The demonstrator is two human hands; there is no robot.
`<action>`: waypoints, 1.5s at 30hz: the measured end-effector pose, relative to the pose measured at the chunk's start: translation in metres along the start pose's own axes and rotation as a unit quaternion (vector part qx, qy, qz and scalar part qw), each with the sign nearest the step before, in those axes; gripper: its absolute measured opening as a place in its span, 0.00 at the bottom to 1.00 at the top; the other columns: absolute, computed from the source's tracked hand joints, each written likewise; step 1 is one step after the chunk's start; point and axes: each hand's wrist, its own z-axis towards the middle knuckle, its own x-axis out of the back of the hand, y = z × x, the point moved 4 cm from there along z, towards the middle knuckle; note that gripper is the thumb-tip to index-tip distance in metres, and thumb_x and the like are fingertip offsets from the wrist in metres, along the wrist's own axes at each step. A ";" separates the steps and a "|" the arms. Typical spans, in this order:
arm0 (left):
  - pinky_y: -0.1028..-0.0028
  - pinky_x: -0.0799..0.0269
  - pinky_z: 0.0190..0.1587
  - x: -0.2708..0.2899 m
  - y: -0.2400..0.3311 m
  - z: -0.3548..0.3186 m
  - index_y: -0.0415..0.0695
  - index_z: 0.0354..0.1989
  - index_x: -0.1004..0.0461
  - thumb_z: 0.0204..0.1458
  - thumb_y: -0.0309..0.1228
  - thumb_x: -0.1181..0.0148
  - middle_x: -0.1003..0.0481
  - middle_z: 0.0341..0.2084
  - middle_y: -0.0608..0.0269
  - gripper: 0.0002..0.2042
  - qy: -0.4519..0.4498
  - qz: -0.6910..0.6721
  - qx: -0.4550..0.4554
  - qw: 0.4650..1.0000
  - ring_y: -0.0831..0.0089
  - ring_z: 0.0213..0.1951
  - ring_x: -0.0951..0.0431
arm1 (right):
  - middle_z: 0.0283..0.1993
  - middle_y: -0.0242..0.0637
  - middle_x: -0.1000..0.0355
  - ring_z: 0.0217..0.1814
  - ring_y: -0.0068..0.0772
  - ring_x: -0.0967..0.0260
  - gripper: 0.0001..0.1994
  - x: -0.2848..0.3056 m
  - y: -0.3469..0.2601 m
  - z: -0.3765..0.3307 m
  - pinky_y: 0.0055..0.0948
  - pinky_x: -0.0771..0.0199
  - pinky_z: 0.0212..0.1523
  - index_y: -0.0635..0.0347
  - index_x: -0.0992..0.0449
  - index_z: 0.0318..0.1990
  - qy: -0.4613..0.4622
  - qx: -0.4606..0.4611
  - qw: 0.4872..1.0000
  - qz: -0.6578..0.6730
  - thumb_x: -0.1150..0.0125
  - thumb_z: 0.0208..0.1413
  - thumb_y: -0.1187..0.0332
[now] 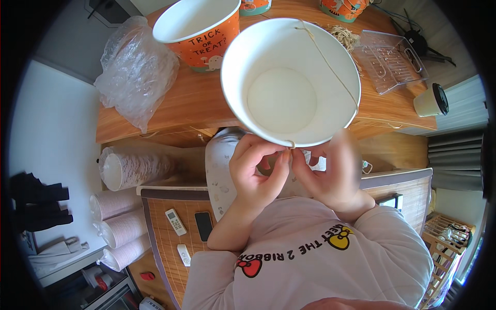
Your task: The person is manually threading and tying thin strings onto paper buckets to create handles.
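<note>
A large paper bucket (281, 98), white inside, is tilted so that its open mouth faces me at the table's near edge. A thin tan cord (335, 70) runs from its far rim along the inside right wall and over the right rim. At the near rim a short piece of cord loops through the edge. My left hand (258, 170) pinches the cord there between thumb and fingers, just below the rim. Close against it, my right hand (333, 175) also pinches at the cord; its outer fingers are blurred. The cord's tip is hidden between the fingertips.
An orange printed bucket (209, 44) stands on the wooden table (181, 108), beside a crumpled clear plastic bag (137, 77). Tan cords (342, 37), a clear tray (390, 59) and a lidded cup (431, 101) lie to the right. Stacked cups (137, 168) are at left.
</note>
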 end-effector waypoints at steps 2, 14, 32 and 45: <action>0.83 0.38 0.23 -0.001 0.000 0.000 0.39 0.36 0.20 0.48 0.20 0.34 0.23 0.38 0.61 0.06 0.012 0.024 -0.008 1.000 0.82 0.28 0.27 | 0.23 0.24 0.30 0.18 0.23 0.37 0.18 0.000 0.002 0.001 0.25 0.40 0.20 0.55 0.33 0.32 -0.010 -0.012 1.000 -0.006 0.26 0.40 0.78; 0.86 0.38 0.26 -0.001 0.000 0.008 0.35 0.36 0.21 0.52 0.18 0.36 0.24 0.38 0.63 0.04 -0.046 -0.127 0.079 0.988 0.86 0.30 0.27 | 0.26 0.27 0.28 0.20 0.24 0.34 0.18 0.002 0.009 0.000 0.24 0.38 0.20 0.55 0.34 0.34 -0.055 -0.029 0.995 0.083 0.28 0.42 0.80; 0.83 0.40 0.31 0.001 0.008 0.006 0.37 0.33 0.22 0.54 0.24 0.34 0.25 0.32 0.68 0.04 -0.019 -0.165 0.165 0.972 0.86 0.28 0.34 | 0.34 0.33 0.19 0.23 0.22 0.40 0.19 0.010 0.009 0.005 0.20 0.41 0.20 0.54 0.39 0.35 -0.079 0.048 0.978 0.188 0.32 0.46 0.81; 0.83 0.45 0.26 0.000 0.009 0.003 0.38 0.37 0.18 0.48 0.23 0.30 0.30 0.24 0.72 0.08 -0.079 -0.090 0.093 0.988 0.87 0.24 0.36 | 0.36 0.36 0.20 0.26 0.29 0.34 0.18 0.017 0.008 0.011 0.27 0.35 0.31 0.55 0.36 0.39 -0.083 0.068 0.982 0.154 0.31 0.46 0.81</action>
